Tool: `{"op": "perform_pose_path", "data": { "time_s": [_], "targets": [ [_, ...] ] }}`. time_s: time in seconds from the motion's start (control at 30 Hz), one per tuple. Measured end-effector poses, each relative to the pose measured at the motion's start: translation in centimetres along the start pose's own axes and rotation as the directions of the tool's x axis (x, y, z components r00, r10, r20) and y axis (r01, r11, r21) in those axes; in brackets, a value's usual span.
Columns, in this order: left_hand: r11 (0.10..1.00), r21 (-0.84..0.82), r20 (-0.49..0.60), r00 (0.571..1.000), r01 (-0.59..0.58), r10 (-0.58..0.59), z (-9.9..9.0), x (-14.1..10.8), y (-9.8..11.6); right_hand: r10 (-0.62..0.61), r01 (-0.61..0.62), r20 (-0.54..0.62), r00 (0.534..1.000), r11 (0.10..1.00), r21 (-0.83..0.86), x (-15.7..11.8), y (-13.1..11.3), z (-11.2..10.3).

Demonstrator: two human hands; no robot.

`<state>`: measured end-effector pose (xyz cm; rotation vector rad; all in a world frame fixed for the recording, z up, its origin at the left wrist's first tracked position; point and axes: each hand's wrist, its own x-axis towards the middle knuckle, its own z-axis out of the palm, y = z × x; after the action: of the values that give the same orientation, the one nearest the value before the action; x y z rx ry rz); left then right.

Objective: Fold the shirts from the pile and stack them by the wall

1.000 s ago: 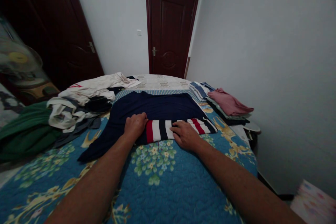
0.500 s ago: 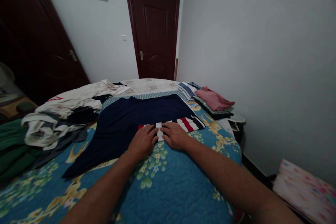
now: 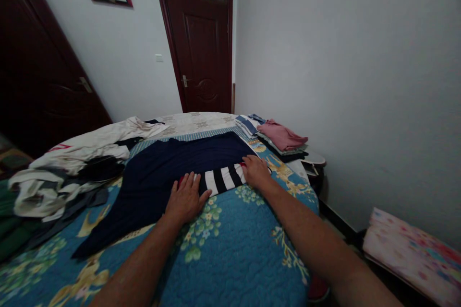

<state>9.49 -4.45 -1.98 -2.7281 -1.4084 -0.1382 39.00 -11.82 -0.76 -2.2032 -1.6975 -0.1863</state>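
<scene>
A dark navy garment [image 3: 187, 151] lies spread on the blue patterned quilt [image 3: 230, 244]. Along its near edge runs a striped band [image 3: 223, 180] in white, black and red, folded over the navy cloth. My left hand [image 3: 185, 199] rests palm down at the band's left end, fingers stretched and thumb out to the side. At the right end, my right hand [image 3: 256, 171] lies on the band with its fingers laid over the cloth. Between the two hands the stripes show flat.
On the left is a loose heap of white clothes [image 3: 90, 141], with dark and green cloth beside it. A stack of folded clothes with a pink top [image 3: 283, 135] sits at the bed's far right, near the wall [image 3: 342, 57]. A pink floral box-like object [image 3: 406, 249] stands at lower right.
My hands have moved apart along the striped band, the right one to its right end, the left one slightly left. The view has shifted a little to the right.
</scene>
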Motion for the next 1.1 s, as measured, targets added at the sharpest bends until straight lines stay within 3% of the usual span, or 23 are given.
{"op": "perform_pose_path", "data": {
  "time_s": [0.13,0.27,0.4,0.53,0.7,0.87,1.1],
  "targets": [
    [1.000,0.009,-0.002,1.000,-0.005,0.005,-0.2,-0.1,0.1,0.183,-0.183,-0.120,0.976,0.983,0.017,1.8,5.3,-0.8],
    [1.000,-0.002,-0.009,1.000,-0.005,0.005,-0.2,-0.1,0.1,0.176,-0.169,-0.101,0.979,0.983,0.067,2.7,7.7,-0.1],
    [1.000,-0.023,-0.016,1.000,-0.006,0.006,-0.3,-0.1,0.1,0.095,-0.091,-0.067,0.993,0.994,0.065,3.3,7.2,1.4],
    [0.999,-0.038,-0.016,1.000,-0.004,0.004,-0.4,-0.2,0.2,0.071,-0.064,-0.131,0.989,0.996,0.062,4.4,6.6,1.8],
    [0.999,-0.035,-0.010,1.000,-0.003,0.003,-0.6,-0.2,0.3,0.214,-0.207,-0.154,0.965,0.976,0.063,5.0,6.4,1.4],
    [0.999,-0.044,-0.005,1.000,0.001,-0.001,-0.6,-0.3,0.3,0.264,-0.264,-0.048,0.963,0.965,0.008,4.7,6.2,1.4],
    [1.000,-0.029,-0.008,1.000,0.004,-0.004,-0.3,-0.2,0.2,0.314,-0.316,-0.044,0.949,0.942,-0.111,4.5,5.6,0.5]
  ]
}}
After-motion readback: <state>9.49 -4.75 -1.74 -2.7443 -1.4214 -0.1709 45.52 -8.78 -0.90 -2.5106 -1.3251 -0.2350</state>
